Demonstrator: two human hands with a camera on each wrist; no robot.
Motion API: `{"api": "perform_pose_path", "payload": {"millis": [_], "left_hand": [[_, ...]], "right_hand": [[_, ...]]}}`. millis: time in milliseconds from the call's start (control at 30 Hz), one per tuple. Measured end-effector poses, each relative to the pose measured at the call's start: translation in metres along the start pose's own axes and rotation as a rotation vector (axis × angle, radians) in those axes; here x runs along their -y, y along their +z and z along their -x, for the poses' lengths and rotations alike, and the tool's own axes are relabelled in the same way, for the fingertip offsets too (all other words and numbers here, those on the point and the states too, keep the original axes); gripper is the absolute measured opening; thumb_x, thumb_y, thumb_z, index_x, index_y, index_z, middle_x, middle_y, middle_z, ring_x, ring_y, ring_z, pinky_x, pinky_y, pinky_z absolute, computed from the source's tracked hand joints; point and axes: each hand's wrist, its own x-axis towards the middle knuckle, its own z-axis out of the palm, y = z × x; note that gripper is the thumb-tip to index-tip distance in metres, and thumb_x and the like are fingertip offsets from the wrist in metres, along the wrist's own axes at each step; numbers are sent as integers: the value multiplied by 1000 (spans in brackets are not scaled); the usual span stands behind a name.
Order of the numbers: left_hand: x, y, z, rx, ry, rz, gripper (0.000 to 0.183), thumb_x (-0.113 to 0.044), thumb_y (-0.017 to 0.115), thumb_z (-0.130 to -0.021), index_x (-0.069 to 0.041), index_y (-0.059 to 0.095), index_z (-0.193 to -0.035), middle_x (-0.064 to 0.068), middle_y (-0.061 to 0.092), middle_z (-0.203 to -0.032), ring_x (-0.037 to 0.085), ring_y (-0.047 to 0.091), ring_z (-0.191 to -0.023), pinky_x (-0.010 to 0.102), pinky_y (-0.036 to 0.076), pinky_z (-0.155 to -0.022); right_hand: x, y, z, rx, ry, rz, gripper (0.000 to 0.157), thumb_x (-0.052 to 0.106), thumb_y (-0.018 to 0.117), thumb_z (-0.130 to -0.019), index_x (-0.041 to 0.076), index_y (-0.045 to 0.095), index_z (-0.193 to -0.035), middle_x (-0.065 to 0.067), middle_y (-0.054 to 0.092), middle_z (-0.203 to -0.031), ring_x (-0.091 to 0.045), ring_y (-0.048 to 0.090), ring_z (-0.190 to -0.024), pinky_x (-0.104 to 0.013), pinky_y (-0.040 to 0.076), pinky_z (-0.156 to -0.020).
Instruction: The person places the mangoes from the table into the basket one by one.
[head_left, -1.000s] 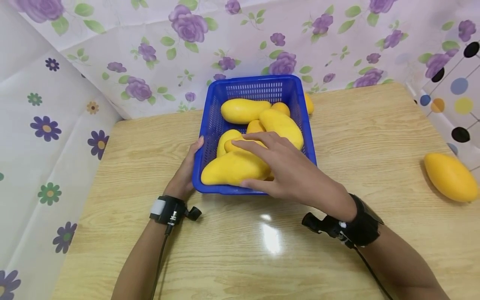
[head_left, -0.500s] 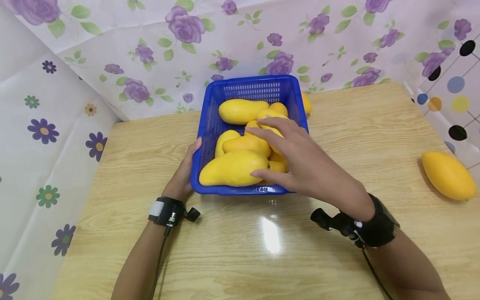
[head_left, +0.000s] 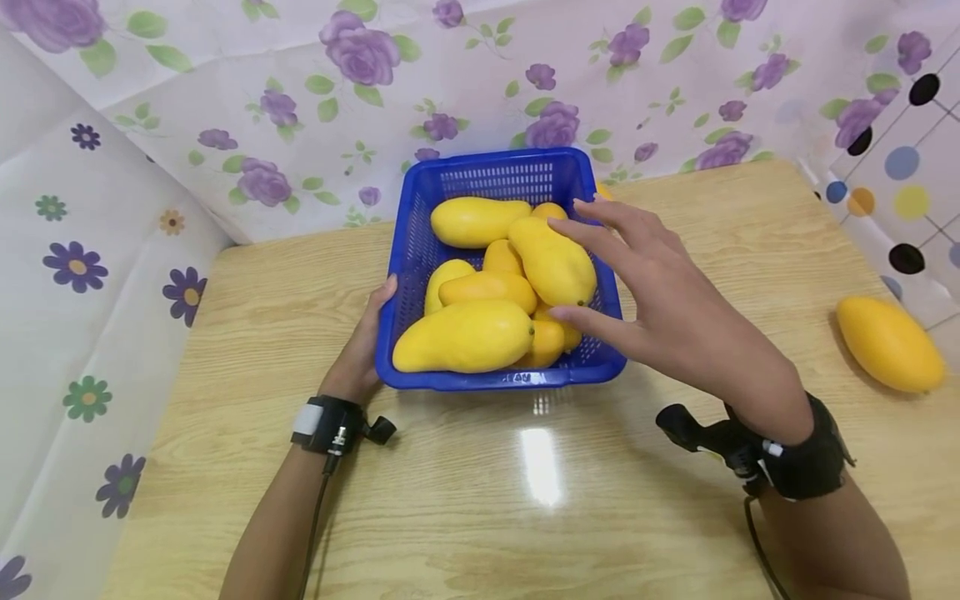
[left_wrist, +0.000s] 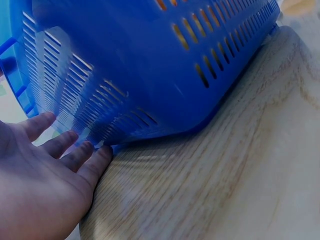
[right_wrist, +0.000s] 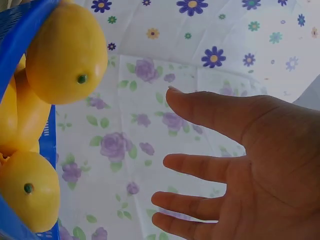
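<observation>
Yellow mangoes fill much of a blue plastic basket (head_left: pixel 386 333) in the head view. One large mango (head_left: pixel 462 336) lies along the near side, and another mango (head_left: pixel 553 262) slants at the right. My left hand (head_left: pixel 360 350) rests on the basket's left side; the left wrist view shows its fingers (left_wrist: pixel 92 167) extended against the slotted wall. Over the basket's right rim hovers my right hand (head_left: pixel 675 308), fingers spread and nothing held. In the right wrist view, a gap separates that hand (right_wrist: pixel 260 170) from the nearest mango (right_wrist: pixel 67 55).
A loose mango (head_left: pixel 890 343) lies on the wooden table (head_left: pixel 465 500) at the far right. Part of another mango (head_left: pixel 603 191) shows behind the basket's back right corner. A flower-patterned sheet (head_left: pixel 300 100) hangs close behind the basket.
My right hand has drawn back from over the near mangoes toward the right rim, empty and spread, uncovering them. The left hand stays at the basket's side. The view has shifted slightly.
</observation>
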Motion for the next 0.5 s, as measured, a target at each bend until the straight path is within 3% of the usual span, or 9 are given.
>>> {"api": "perform_pose_path", "payload": {"millis": [167,500], "left_hand": [[0,0,1,-5,-7,-3,74,-63,41,-95,-29,21,-158,7,30,-157,27,33,-138,44,31,-110],[-1,1,1,-8,-4,-18,74,-63,40,-95,-31,20,-158,5,28,-158,28,32,-139,46,29,-111]], "right_hand": [[0,-3,1,10,26,-7,72,43,69,-89,26,40,-152,-8,30,-159,-34,25,-145,-63,24,-109],[-3,-9,3,-10,12,8,71,39,71,-89,22,42,-152,-8,31,-158,-32,25,-145,-60,20,-112]]}}
